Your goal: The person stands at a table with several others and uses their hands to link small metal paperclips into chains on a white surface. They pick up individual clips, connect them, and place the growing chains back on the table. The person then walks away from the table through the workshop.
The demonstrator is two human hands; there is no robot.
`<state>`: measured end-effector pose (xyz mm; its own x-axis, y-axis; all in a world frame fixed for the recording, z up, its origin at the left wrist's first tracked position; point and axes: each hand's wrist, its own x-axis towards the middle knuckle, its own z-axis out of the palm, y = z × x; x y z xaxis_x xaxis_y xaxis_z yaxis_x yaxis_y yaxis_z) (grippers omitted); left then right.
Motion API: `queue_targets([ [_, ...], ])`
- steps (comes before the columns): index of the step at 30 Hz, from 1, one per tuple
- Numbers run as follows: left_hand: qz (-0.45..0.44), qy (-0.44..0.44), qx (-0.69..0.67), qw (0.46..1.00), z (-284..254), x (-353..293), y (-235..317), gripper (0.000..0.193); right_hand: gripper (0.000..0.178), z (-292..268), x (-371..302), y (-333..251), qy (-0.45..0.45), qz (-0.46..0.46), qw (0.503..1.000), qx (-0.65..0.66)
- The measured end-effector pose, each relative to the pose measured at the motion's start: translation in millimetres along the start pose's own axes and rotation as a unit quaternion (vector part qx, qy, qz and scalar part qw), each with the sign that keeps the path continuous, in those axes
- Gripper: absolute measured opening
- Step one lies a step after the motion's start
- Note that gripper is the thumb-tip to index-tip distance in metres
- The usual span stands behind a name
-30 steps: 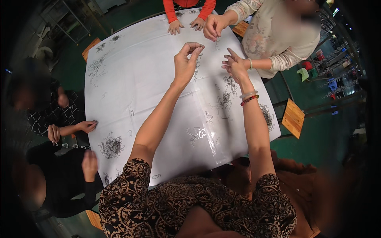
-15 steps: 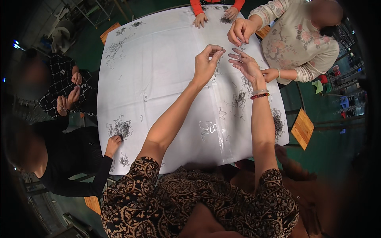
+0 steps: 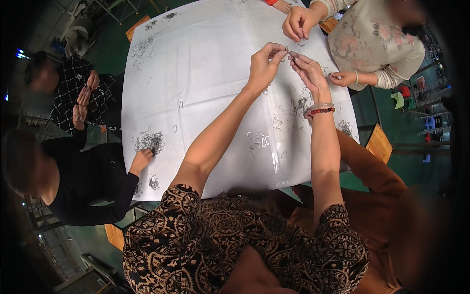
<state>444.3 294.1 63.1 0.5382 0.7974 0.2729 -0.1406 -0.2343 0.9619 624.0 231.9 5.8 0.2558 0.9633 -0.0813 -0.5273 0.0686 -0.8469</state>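
My left hand point(image 3: 263, 66) and my right hand point(image 3: 307, 69) meet above the white-covered table point(image 3: 205, 63), fingertips pinched together on a small thin wire hook point(image 3: 289, 52). My right wrist wears a pale bangle and a red bead bracelet point(image 3: 320, 109). Below my right hand lies a tangle of dark wire hooks point(image 3: 297, 105), and a few joined hooks point(image 3: 258, 139) lie nearer the table's front edge.
A person in black at the left reaches into a pile of hooks point(image 3: 149, 142). A person in a floral top point(image 3: 372, 44) works at the far right with hands near mine. Another person sits far left. Wooden stools point(image 3: 379, 142) stand beside the table.
The view has shifted, so the table and my hands sit further right and lower. My hands stay pinched together. The person at the left has reached a hand to the hook pile.
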Motion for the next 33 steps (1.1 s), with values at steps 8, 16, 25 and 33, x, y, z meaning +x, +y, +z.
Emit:
queue_targets([
  [8,0.05,0.019,-0.068,0.996,3,-5,3,0.016,0.026,11,-23,16,0.084,-0.016,0.993,-0.075],
  [16,0.024,0.005,-0.069,0.997,-4,-9,24,0.015,0.02,21,-39,23,0.127,-0.026,0.991,-0.037],
  [25,0.036,0.017,-0.05,0.998,-9,-12,34,0.017,0.021,19,-40,26,0.127,-0.029,0.989,-0.068],
  [33,0.057,0.024,-0.041,0.997,-15,-16,45,0.014,0.021,18,-47,32,0.128,-0.03,0.987,-0.096],
])
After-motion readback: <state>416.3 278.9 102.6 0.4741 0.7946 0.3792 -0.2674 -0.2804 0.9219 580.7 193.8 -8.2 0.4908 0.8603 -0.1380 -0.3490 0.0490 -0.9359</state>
